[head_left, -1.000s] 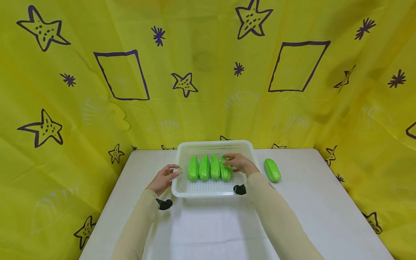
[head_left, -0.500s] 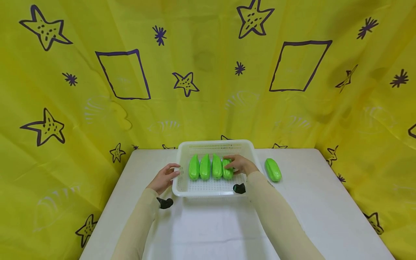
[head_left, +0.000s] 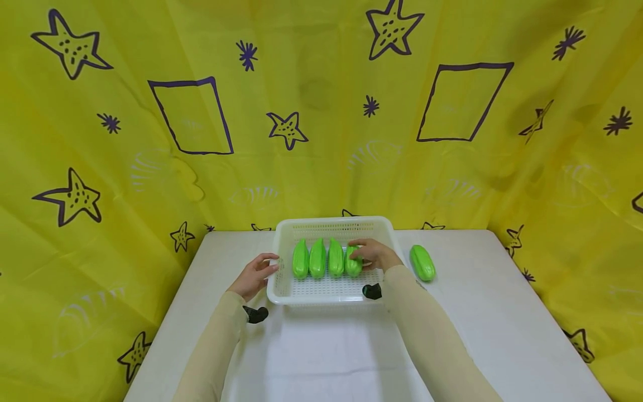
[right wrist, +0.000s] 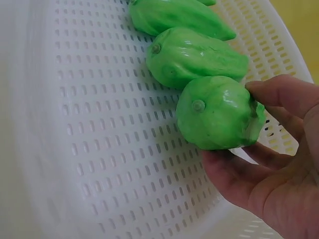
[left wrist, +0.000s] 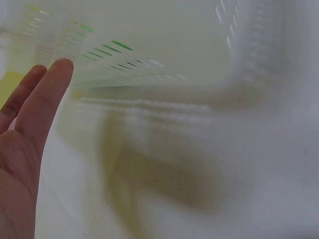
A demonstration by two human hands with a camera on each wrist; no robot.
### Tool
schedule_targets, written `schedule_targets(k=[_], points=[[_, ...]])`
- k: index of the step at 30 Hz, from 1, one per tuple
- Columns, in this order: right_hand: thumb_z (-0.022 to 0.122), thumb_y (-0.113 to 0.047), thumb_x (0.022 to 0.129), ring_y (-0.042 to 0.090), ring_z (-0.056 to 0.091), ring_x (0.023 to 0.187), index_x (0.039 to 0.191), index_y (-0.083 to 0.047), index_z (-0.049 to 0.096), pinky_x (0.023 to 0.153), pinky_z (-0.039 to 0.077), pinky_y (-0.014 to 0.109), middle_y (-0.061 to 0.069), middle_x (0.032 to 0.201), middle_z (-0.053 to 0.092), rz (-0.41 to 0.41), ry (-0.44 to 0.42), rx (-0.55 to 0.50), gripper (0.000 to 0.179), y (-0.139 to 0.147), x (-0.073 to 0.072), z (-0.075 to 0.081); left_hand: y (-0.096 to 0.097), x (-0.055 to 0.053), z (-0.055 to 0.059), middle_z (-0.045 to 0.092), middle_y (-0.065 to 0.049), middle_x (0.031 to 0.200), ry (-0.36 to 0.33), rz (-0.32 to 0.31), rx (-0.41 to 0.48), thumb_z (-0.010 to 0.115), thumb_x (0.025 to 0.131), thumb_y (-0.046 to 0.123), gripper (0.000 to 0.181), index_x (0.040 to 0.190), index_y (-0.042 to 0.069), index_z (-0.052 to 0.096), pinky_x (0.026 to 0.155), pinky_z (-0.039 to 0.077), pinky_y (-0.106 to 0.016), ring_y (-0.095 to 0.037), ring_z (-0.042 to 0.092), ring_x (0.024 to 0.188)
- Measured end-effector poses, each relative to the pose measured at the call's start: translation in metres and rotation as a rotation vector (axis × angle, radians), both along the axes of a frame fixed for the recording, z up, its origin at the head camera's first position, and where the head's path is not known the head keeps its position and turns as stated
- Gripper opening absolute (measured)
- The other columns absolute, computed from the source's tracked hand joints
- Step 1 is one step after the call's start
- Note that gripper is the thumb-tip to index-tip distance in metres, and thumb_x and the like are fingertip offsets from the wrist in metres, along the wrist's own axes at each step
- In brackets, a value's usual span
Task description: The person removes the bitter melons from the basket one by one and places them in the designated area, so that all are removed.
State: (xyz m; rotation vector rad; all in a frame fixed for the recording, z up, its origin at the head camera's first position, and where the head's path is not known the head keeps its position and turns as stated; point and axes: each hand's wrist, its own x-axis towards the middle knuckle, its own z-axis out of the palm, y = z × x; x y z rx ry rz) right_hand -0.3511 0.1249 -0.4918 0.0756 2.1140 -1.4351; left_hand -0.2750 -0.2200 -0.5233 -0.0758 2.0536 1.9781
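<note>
Several glossy green gourd-like vegetables [head_left: 317,259] with lengthwise ridges lie side by side in a white perforated plastic basket [head_left: 321,300]. My right hand [head_left: 375,254] reaches in over the right side and grips the rightmost green gourd [right wrist: 209,119]. Its digits curve round that gourd from both sides in the right wrist view; its rounded end with a small stem nub shows. My left hand [head_left: 251,278] is at the basket's left wall, fingers extended and mostly straight, as the left wrist view also shows. Whether the fingertips touch the wall, I cannot tell.
One more green gourd [head_left: 423,262] lies on the white table [head_left: 482,312] right of the basket. A yellow curtain [head_left: 321,184] with drawn starfish hangs behind and along both sides. Dark wrist-worn pieces [head_left: 257,315] stick out below each wrist, close to the basket's front rim.
The rightmost gourd has shifted slightly right with my right hand, and its neighbour has moved a little right too. My left hand stays at the basket's left side.
</note>
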Motion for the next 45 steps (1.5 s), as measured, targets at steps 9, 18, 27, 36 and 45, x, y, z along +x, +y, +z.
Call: schedule_targets(k=[9, 18, 27, 36, 45], points=[[0.062, -0.015, 0.096, 0.039, 0.05, 0.122, 0.146, -0.012, 0.043, 0.097, 0.044, 0.054, 0.021, 0.147, 0.038, -0.035, 0.013, -0.092, 0.054, 0.005, 0.002, -0.006, 0.0, 0.0, 0.0, 0.039, -0.014, 0.15, 0.0, -0.014, -0.009, 0.063, 0.096, 0.022, 0.039, 0.132, 0.015, 0.05, 0.105, 0.039, -0.051, -0.032, 0.046, 0.127], [0.062, -0.015, 0.097, 0.032, 0.05, 0.118, 0.145, -0.012, 0.044, 0.094, 0.047, 0.05, 0.023, 0.152, 0.03, -0.061, 0.092, -0.131, 0.052, 0.007, -0.002, -0.001, 0.001, 0.001, 0.003, 0.043, -0.014, 0.146, 0.013, -0.024, -0.008, 0.062, 0.097, 0.019, 0.039, 0.134, 0.014, 0.049, 0.1, 0.044, -0.043, -0.029, 0.048, 0.122], [0.062, -0.015, 0.097, 0.031, 0.048, 0.12, 0.146, -0.011, 0.044, 0.095, 0.048, 0.048, 0.024, 0.152, 0.029, -0.04, 0.133, -0.162, 0.053, 0.007, -0.004, 0.0, -0.001, 0.0, 0.001, 0.04, -0.015, 0.149, 0.013, -0.024, -0.018, 0.062, 0.097, 0.022, 0.04, 0.134, 0.014, 0.049, 0.101, 0.043, -0.044, -0.031, 0.047, 0.124], [0.058, -0.015, 0.099, 0.024, 0.055, 0.104, 0.145, -0.008, 0.042, 0.086, 0.052, 0.041, 0.025, 0.144, 0.039, -0.009, 0.177, -0.196, 0.049, 0.009, -0.007, 0.005, -0.002, -0.001, -0.001, 0.04, -0.015, 0.149, 0.0, -0.017, -0.01, 0.062, 0.097, 0.022, 0.04, 0.134, 0.013, 0.049, 0.103, 0.041, -0.047, -0.031, 0.047, 0.125], [0.057, -0.015, 0.1, 0.022, 0.056, 0.099, 0.144, -0.005, 0.043, 0.081, 0.051, 0.036, 0.027, 0.147, 0.035, 0.018, 0.277, -0.183, 0.047, 0.012, -0.008, 0.022, 0.0, 0.0, 0.0, 0.041, -0.014, 0.148, 0.001, -0.014, -0.012, 0.062, 0.097, 0.022, 0.038, 0.132, 0.014, 0.05, 0.104, 0.041, -0.049, -0.031, 0.047, 0.124]])
